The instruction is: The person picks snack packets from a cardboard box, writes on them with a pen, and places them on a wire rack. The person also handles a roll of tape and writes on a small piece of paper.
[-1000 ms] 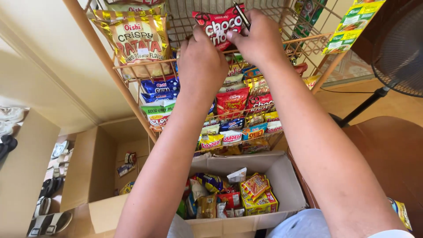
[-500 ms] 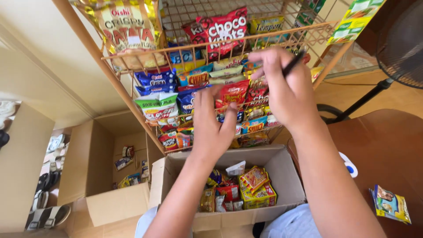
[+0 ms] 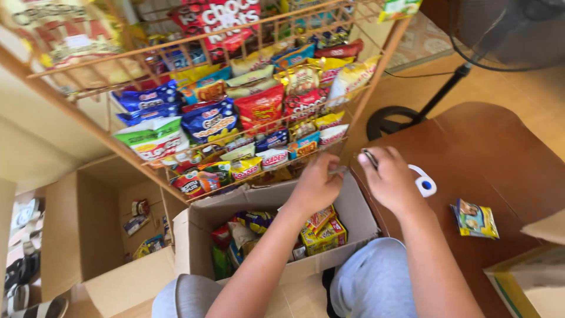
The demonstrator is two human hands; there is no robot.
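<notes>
The cardboard box (image 3: 276, 235) sits below the wire snack rack (image 3: 235, 106), packets inside; both hands (image 3: 318, 185) hover above its right rim; right of the box, a wooden table (image 3: 500, 159) bears one packet (image 3: 475, 218)

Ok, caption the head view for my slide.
Seated person's left hand and right hand, which pinches a small dark object, meet above an open snack box beside a wire snack rack.

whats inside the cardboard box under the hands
The cardboard box holds loose snack packets in yellow, red and green. The left hand and forearm cover its middle; anything below the top layer is hidden.
</notes>
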